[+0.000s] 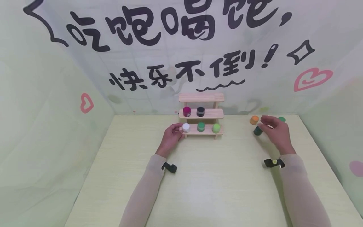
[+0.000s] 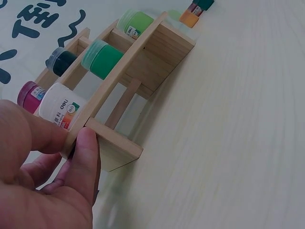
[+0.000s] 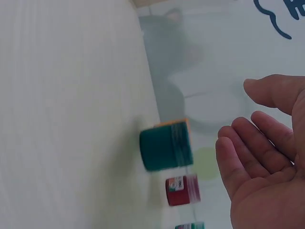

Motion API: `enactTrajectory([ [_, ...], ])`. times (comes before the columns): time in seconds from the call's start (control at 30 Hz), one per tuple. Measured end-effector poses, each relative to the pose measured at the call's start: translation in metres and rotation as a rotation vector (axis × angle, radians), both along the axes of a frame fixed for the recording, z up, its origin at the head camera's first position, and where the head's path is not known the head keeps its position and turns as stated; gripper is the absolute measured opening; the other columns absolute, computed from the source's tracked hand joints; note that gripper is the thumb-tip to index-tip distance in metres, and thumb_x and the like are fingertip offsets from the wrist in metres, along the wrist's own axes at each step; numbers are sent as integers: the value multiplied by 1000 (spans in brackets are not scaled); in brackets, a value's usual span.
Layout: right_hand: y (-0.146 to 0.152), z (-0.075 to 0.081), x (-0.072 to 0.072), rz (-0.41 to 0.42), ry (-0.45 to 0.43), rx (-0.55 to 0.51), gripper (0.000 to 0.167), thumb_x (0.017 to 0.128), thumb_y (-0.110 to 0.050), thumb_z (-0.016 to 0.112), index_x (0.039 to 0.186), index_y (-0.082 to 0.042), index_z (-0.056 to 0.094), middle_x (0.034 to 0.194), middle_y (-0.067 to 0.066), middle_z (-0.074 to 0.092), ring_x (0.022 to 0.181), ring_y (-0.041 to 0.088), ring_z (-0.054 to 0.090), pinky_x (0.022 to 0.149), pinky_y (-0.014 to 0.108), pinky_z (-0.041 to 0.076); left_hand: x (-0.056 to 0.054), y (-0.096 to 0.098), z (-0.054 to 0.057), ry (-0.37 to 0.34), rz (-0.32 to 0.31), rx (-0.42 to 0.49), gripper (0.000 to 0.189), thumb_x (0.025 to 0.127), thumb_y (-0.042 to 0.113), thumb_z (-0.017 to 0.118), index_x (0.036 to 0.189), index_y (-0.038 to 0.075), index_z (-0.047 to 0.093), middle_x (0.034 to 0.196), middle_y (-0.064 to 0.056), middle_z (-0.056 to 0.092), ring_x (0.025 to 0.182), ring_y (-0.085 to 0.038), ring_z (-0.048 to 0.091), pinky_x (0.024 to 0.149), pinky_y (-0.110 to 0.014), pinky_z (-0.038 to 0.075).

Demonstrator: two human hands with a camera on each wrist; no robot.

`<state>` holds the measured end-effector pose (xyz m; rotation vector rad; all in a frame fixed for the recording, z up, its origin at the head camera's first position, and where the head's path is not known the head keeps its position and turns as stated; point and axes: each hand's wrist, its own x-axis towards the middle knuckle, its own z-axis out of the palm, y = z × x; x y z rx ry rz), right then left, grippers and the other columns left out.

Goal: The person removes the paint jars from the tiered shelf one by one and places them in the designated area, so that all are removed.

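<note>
My left hand (image 1: pixel 171 138) grips the left end of the lowest step of a three-step wooden display rack (image 2: pixel 119 138), thumb and fingers pinching the board beside a white paint jar (image 2: pixel 59 106). A green jar (image 1: pixel 201 127) and a light green jar (image 1: pixel 216 128) share that step. On the middle step sit a magenta jar (image 1: pixel 187 111) and a dark jar (image 1: pixel 200 111). At the right, my right hand (image 1: pixel 279 134) hovers with loosely bent fingers and holds nothing. A dark teal jar (image 3: pixel 164 147) stands on the table just beyond its fingertips.
Behind the teal jar is an orange jar (image 1: pixel 254 119). A red jar (image 3: pixel 182 191) and another green jar (image 1: pixel 281 119) stand nearby, partly hidden by my right hand in the head view. A white cloth wall with writing (image 1: pixel 158 104) borders the table's back edge.
</note>
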<state>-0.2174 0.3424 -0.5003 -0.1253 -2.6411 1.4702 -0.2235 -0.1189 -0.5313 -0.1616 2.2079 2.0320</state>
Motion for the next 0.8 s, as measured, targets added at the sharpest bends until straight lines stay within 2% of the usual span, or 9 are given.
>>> enactTrajectory([
  [0.17,-17,8,-1,13,68,-57,48,101,-23,73,145,-6,62,140,15,66,112,-9,59,90,0,50,0,-1,-1,-1,-4,-1,37,100,5,66,136,11,67,123,-13,63,102,-15,69,90,-22,64],
  [0.37,-37,18,-3,35,87,-115,50,100,-27,75,144,-6,63,139,13,67,112,-9,62,93,1,51,-1,-2,-1,-5,-8,1,36,100,5,66,136,11,67,124,-13,64,101,-14,69,91,-24,64],
  [0.6,-63,30,-7,69,139,-162,50,99,-25,77,142,-3,64,133,4,72,112,-6,64,92,4,53,-1,-3,-1,2,-13,17,36,101,5,65,137,9,66,123,-14,65,105,-16,70,92,-24,64],
  [0.8,-85,34,-11,87,161,-180,47,99,-21,76,141,-3,65,134,12,72,109,-6,65,92,6,54,-2,-2,-2,11,-16,19,36,101,6,66,137,9,66,122,-13,66,106,-17,70,92,-25,64],
])
